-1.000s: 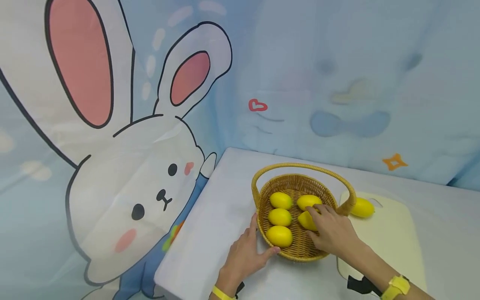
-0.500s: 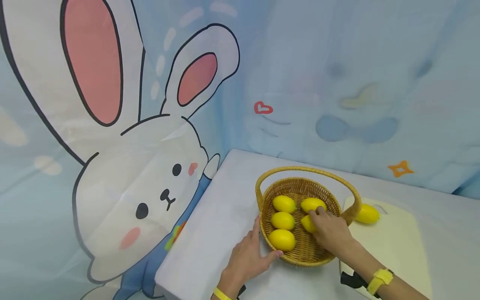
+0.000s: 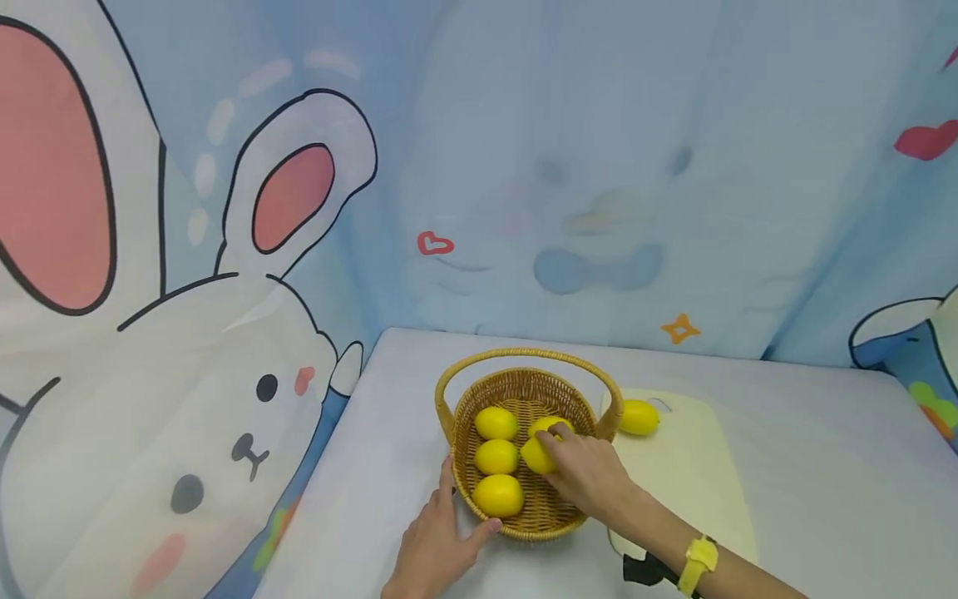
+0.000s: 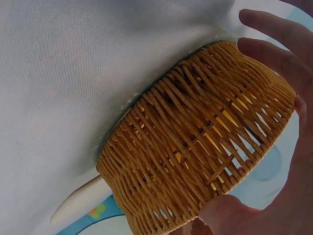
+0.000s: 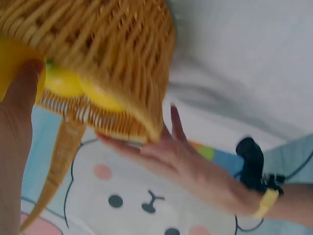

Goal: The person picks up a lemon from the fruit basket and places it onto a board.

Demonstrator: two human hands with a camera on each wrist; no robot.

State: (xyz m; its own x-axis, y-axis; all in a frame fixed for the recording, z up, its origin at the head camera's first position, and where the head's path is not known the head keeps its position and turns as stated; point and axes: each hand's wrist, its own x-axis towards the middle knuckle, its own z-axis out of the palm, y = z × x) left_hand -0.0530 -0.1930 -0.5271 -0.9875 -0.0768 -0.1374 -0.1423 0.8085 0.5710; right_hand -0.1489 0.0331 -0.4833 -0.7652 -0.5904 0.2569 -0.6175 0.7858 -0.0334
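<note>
Five oval yellow lemons [image 3: 497, 495] lying in round woven wicker basket [image 3: 528, 526], lower centre of frame. Right hand [image 3: 587, 474] reached in, fingers pinching one lemon [image 3: 535, 455] inside basket. Left hand [image 3: 434, 545] laid flat against basket's left wall, fingers straight.

A round woven basket [image 3: 524, 524] with an arched handle stands upright on the table, holding 5 yellow lemons. 1 lemon [image 3: 535, 455], right of centre and pinched by fingers, sits slightly raised above the others.
</note>
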